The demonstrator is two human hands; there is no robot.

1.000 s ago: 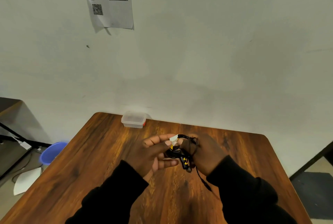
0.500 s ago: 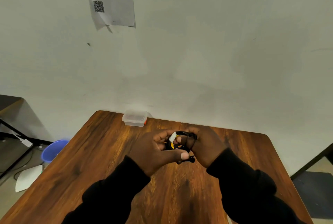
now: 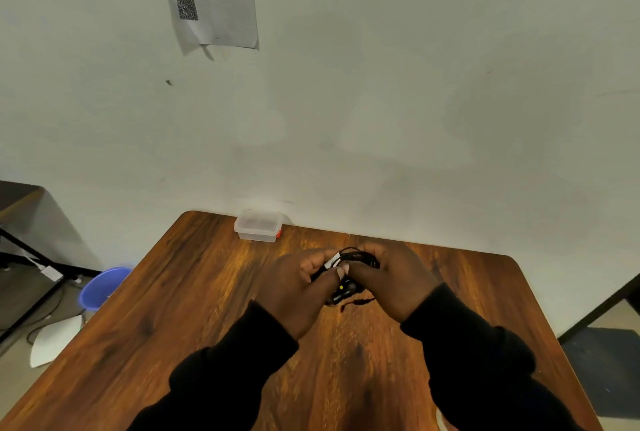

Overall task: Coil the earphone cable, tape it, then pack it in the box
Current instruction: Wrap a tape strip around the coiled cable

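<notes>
My wooden table [image 3: 214, 319] carries one clear lidded box [image 3: 258, 229] at its far edge, against the wall.

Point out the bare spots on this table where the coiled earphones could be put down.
Bare wood lies left of the left hand, below the plastic box, and right of the right hand toward the table edge. Crowded only between the hands, around the earphone cable.
</notes>
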